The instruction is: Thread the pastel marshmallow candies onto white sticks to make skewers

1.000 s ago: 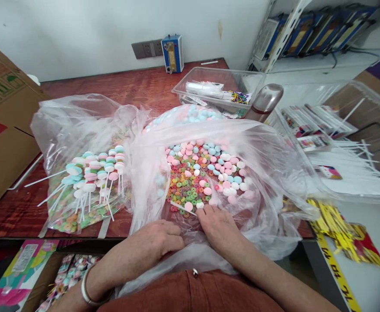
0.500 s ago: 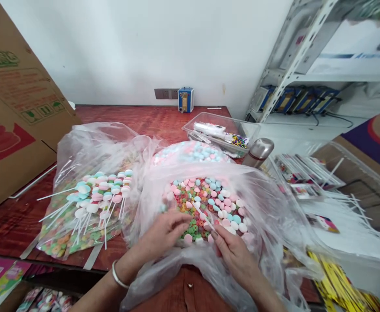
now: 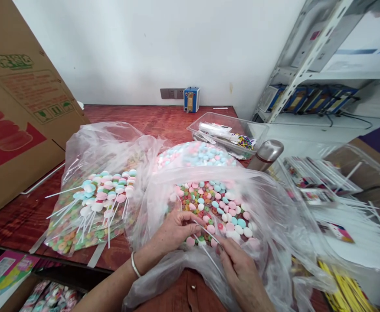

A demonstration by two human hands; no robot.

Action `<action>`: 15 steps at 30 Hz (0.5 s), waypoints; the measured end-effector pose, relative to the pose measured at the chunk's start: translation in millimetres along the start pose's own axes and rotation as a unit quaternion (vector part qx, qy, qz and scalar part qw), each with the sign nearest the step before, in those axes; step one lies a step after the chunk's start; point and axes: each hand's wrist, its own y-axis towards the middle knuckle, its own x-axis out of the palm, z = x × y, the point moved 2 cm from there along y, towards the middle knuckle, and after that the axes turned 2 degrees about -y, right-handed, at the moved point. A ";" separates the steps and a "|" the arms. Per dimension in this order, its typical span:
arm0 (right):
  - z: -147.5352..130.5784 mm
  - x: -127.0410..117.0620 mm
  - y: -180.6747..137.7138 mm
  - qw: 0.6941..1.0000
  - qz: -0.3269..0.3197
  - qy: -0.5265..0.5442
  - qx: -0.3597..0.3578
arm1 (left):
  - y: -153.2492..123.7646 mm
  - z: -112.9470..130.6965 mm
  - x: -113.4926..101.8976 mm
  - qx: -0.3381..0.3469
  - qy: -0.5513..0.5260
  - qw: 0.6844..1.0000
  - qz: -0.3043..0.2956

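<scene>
My right hand (image 3: 238, 266) grips a thin white stick (image 3: 207, 232) that slants up to the left. A second white stick (image 3: 211, 256) runs below it, under the right fingers. My left hand (image 3: 178, 229) is closed in a pinch at the stick's upper end; what lies between its fingertips is hidden. Both hands are over an open clear plastic bag (image 3: 151, 208) of loose candies. Inside are pink, blue and white round candies (image 3: 232, 212) and small coloured candy rings (image 3: 190, 196). To the left, several candy skewers (image 3: 107, 190) with white sticks lie on another bag of rings (image 3: 66, 242).
A cardboard box (image 3: 21, 108) stands at left. Behind the bags are a clear tray (image 3: 258, 128) with packets and a steel flask (image 3: 266, 154). On the right, a bin holds many white sticks (image 3: 355, 221) near yellow ties (image 3: 346, 286). Metal shelving (image 3: 307, 65) rises behind.
My left hand has moved right and closed at the stick's upper end. My right hand has shifted slightly down and right with the stick. The view has turned a little left.
</scene>
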 end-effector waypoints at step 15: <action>9.2 2.6 0.2 0.999 0.029 0.022 -0.036 | 1.2 13.0 10.6 0.070 0.051 0.996 -0.017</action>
